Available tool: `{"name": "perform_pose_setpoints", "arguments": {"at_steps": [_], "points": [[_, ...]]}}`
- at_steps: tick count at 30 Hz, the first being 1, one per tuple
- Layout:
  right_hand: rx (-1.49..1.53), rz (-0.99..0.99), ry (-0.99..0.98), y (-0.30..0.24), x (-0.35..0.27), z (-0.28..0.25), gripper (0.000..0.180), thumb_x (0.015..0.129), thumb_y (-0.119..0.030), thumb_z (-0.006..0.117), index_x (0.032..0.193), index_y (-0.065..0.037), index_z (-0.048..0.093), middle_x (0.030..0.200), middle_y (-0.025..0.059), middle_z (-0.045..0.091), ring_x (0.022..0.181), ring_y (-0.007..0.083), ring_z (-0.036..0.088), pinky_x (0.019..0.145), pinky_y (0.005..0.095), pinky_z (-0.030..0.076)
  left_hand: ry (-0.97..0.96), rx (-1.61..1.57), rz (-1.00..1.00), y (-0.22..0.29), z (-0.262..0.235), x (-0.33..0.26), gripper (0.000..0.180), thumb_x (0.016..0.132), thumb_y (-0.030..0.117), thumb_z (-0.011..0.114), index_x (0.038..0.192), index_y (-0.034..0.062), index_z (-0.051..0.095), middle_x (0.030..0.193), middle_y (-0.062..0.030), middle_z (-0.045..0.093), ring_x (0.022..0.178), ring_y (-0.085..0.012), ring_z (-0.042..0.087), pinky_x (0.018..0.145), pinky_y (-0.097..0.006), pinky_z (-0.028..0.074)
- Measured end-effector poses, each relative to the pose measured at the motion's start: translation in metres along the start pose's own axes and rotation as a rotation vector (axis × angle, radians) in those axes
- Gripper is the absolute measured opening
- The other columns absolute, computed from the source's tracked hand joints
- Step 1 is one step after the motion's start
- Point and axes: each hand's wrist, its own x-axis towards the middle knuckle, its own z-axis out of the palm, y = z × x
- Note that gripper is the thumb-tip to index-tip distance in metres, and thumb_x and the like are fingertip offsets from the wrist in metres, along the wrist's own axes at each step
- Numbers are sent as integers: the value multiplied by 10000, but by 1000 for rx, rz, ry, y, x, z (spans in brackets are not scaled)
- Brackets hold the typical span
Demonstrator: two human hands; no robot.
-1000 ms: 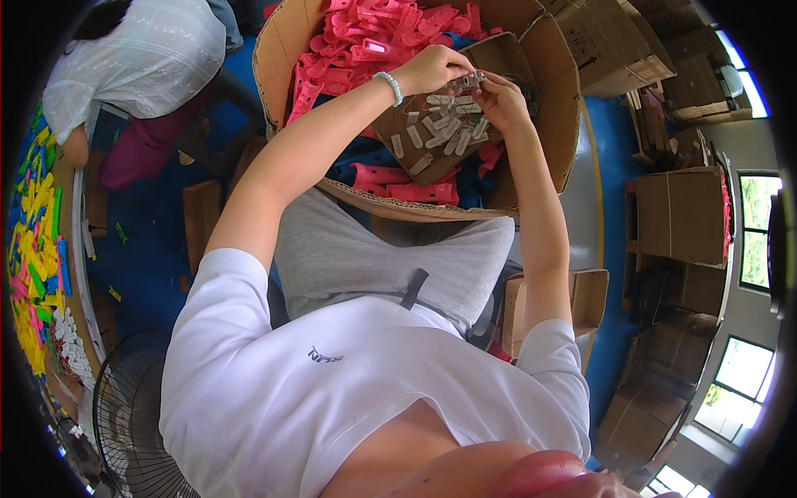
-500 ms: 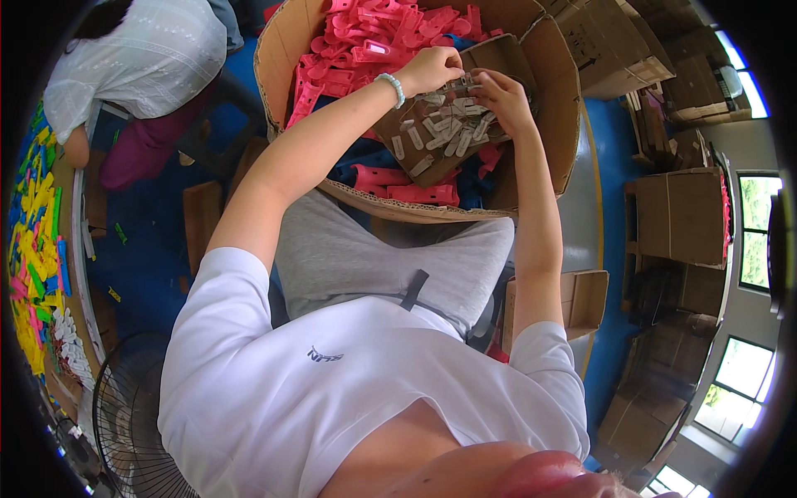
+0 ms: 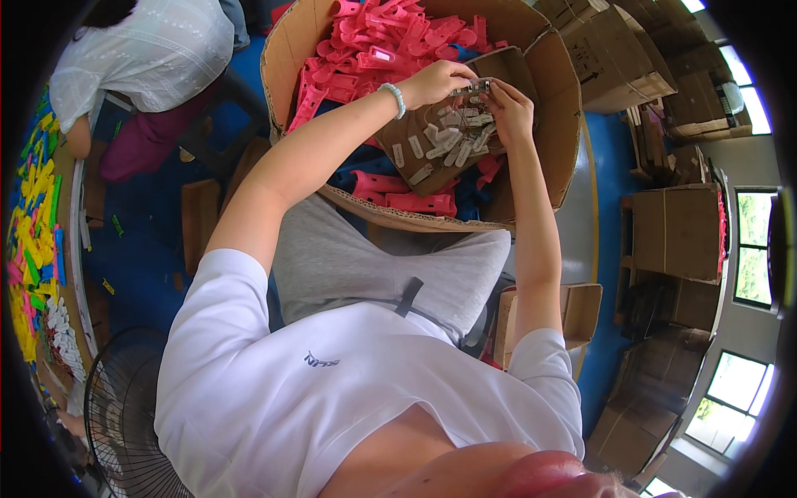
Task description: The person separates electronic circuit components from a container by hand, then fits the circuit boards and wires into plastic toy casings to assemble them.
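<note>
My left hand [image 3: 437, 83], with a beaded bracelet at the wrist, pinches one end of a small strip-like part with dark and clear sections [image 3: 471, 87]. Its other end is between the fingertips of my right hand [image 3: 510, 111]. The part's exact kind is too small to tell. Just beneath both hands is a shallow cardboard tray [image 3: 425, 176], tilted, with several small white pieces [image 3: 448, 141] and thin wires on it. Pink plastic housings [image 3: 374, 50] are heaped in the large cardboard box [image 3: 548, 75] around and under the tray.
At the left, a person in a white top [image 3: 149, 58] sits by a table of yellow, green and blue plastic parts [image 3: 37, 199]. A black fan [image 3: 124, 415] stands at my lower left. Stacked cartons [image 3: 677, 232] line the right; an open carton [image 3: 581, 311] sits by my right elbow.
Both hands have dropped slightly toward me, and the small part between them shows more plainly. The right hand's fingers have drawn closer together. The whole view has shifted a little.
</note>
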Motion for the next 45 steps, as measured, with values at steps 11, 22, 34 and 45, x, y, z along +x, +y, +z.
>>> {"name": "perform_pose_setpoints", "arguments": {"at_steps": [11,22,34,45], "points": [[12,81,-97,-9,0,0,238,908,-7,550,1116,101,591,1038,145,624,877,201,610,771,319,530,68,-23,19,9,-6,-4,225,914,54,463,1010,-28,649,730,-55,613,643,-110,572,597,-255,463],[79,334,-49,-1,4,-7,268,932,34,470,1184,103,531,1058,147,589,937,218,580,823,309,522,20,-39,-32,-5,-2,-6,198,916,21,473,1006,-35,641,832,-79,641,694,-121,625,590,-244,473],[165,410,-70,5,10,-16,257,929,34,479,1166,114,537,1064,168,582,925,231,572,803,323,523,-18,-103,-57,-5,1,-8,207,909,29,472,1030,-29,630,865,-79,645,723,-123,616,619,-256,471],[203,432,-122,3,8,-19,258,942,38,445,1174,124,517,1084,175,567,920,230,567,795,291,533,-29,-288,-78,-10,1,-8,196,905,30,484,1023,-33,626,864,-87,643,716,-135,608,618,-250,465]]}}
